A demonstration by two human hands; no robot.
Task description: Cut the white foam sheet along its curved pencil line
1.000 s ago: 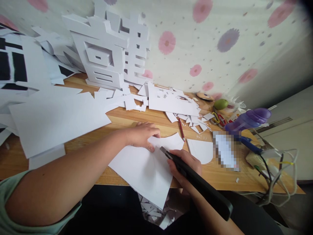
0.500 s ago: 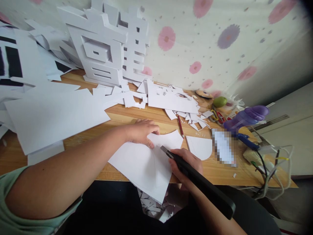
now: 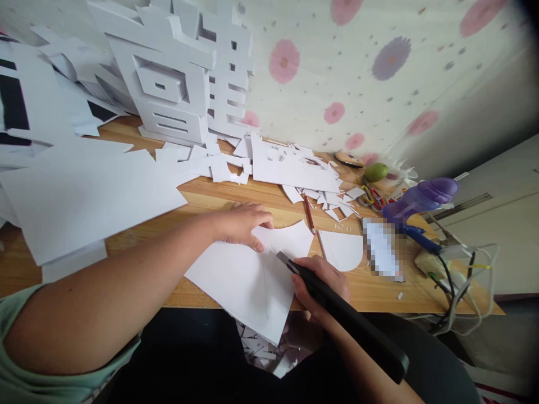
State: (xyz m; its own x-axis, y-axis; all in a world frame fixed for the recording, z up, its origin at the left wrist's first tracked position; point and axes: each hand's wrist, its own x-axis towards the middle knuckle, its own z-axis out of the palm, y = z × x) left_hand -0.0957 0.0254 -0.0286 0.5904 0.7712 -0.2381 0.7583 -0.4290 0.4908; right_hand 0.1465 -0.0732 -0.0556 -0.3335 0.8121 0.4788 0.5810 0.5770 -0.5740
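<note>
A white sheet of thick card or foam board [image 3: 236, 280] with faint curved lines lies at the table's front edge, one corner overhanging. My left hand [image 3: 246, 224] rests palm down on its upper left edge, thumb on the sheet and apart from the other fingers. In my right hand [image 3: 322, 280] is a black utility knife [image 3: 353, 320]. Its blade points up and left, over the sheet near my left thumb; whether the tip touches cannot be told. A rounded white piece [image 3: 343, 249] and a dark red pencil [image 3: 309, 214] lie beyond my right hand.
White cut-out structures [image 3: 168, 95] stand at the back left, with a large white sheet [image 3: 92, 191] before them. Scraps [image 3: 295, 163] line the back. Scissors [image 3: 373, 197], a purple bottle [image 3: 421, 199] and tangled cables [image 3: 458, 286] sit at right. Scraps fill something below the table edge.
The view has shifted slightly, so the table things appear a little farther left and up. Both hands keep nearly the same pose, with the knife over the sheet.
</note>
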